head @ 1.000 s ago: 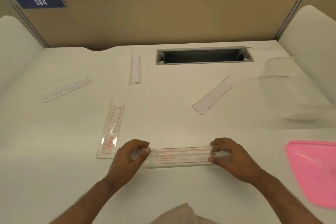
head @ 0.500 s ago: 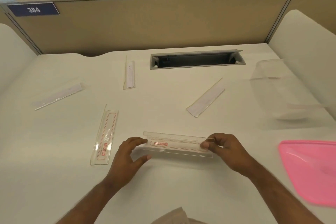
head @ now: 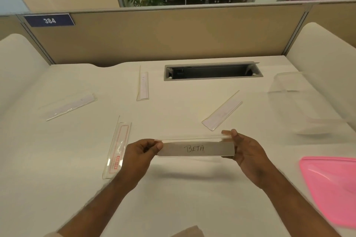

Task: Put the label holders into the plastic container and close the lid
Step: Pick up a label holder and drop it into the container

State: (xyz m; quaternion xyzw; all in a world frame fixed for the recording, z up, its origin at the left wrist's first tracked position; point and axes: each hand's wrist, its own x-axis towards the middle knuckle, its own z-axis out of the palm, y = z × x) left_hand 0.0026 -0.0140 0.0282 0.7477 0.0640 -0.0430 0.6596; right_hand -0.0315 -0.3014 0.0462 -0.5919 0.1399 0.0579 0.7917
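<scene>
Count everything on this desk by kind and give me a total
Label holders: 5, one held, four lying on the desk
Clear plastic container: 1
Pink lid: 1
Total: 7

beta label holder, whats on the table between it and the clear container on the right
In the head view, only bare white table lies between the beta label holder and the clear container.

Both forearms were bare from wrist to the bottom edge of the view, with no watch, ring or band visible on the left hand [head: 137, 157] or the right hand [head: 248, 152]. At about six o'clock a fold of beige cloth [head: 189, 232], apparently clothing, showed between the arms. The nails on the visible fingers [head: 159, 145] were short and plain.
</scene>
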